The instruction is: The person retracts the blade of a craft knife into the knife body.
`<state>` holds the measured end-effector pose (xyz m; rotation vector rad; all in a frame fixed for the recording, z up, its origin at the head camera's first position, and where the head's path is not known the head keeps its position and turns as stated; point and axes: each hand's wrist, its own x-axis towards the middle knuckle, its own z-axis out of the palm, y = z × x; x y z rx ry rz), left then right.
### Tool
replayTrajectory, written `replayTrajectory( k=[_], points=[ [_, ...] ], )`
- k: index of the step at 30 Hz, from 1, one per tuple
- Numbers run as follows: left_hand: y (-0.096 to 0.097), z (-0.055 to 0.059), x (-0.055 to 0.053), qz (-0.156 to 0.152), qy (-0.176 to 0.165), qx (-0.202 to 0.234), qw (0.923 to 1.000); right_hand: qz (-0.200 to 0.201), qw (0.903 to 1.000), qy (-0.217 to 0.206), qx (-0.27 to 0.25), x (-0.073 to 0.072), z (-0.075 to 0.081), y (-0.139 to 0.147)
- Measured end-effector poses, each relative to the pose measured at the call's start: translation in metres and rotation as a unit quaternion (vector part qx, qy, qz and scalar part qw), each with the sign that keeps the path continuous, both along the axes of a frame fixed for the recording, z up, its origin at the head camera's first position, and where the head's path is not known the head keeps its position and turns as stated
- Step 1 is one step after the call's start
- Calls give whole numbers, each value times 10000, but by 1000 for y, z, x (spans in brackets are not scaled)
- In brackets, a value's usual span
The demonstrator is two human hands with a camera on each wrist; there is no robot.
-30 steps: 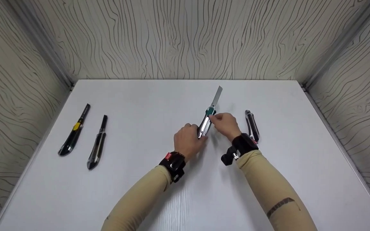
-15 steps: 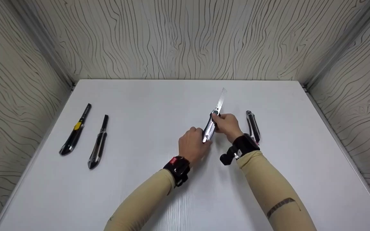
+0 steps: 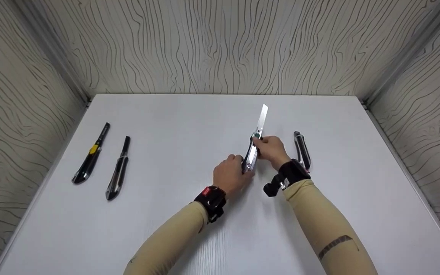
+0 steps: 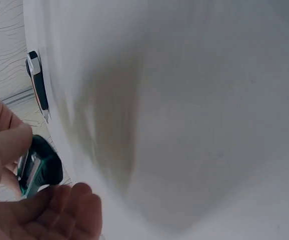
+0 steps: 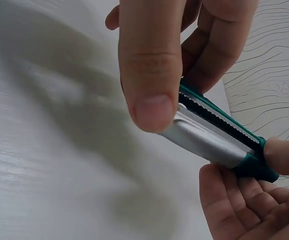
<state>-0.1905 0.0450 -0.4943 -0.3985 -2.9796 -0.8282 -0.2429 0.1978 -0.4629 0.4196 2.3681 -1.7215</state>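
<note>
Both hands hold a utility knife [image 3: 251,157] with a silver and green handle, its long blade [image 3: 262,116] extended and pointing toward the back wall. My left hand [image 3: 229,175] grips the green butt end; in the right wrist view its thumb lies on one side of that end and its fingers curl beneath. With thumb and fingers, my right hand [image 3: 271,151] pinches the front of the handle [image 5: 209,137], near the blade. The thumb covers part of the front there. Seen from the left wrist, the green butt [image 4: 47,162] sits between the left thumb and fingers.
A utility knife [image 3: 302,151] lies right of the right hand. On the left side of the white table [image 3: 166,126] lie a black knife with a yellow slider [image 3: 87,162] and a dark knife [image 3: 117,175]. Wood-patterned panels [image 3: 212,46] enclose the back and sides.
The knife and left hand have shifted slightly right and toward the person. The right fingers have moved further over the handle's front, covering more of the green part.
</note>
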Motion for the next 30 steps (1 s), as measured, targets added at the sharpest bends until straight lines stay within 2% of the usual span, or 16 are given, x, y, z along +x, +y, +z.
replayTrajectory(
  k=[3,6,9,12,16,17,18,22,24,27,30],
  points=[
    [-4,2,-1,-167,-543,324,9979,87,9999,-25,94,0,0,1],
    [-8,5,-4,-288,-1156,808,9896,179,9998,-29,107,0,-1,2],
    [-11,6,-8,-398,-1553,1184,9799,317,9994,10,147,0,-1,3],
    [-14,7,-11,-505,-1922,1480,9688,406,9991,23,111,1,-1,4],
    [-15,6,-12,-544,-2482,1967,9470,448,9990,26,13,1,-1,4],
    [-16,6,-12,-557,-2545,2035,9438,451,9990,31,-7,2,-1,4],
    [-15,5,-11,-570,-2523,2019,9446,465,9989,35,-16,2,-1,4],
    [-15,3,-11,-562,-2241,1710,9578,613,9981,60,-13,2,-2,4],
    [-14,2,-10,-555,-2156,1585,9619,677,9977,79,8,2,-2,4],
    [-13,2,-9,-578,-2263,1674,9578,715,9974,129,33,3,-3,4],
    [-13,1,-8,-609,-2272,1664,9576,686,9975,139,46,3,-4,4]
  ],
)
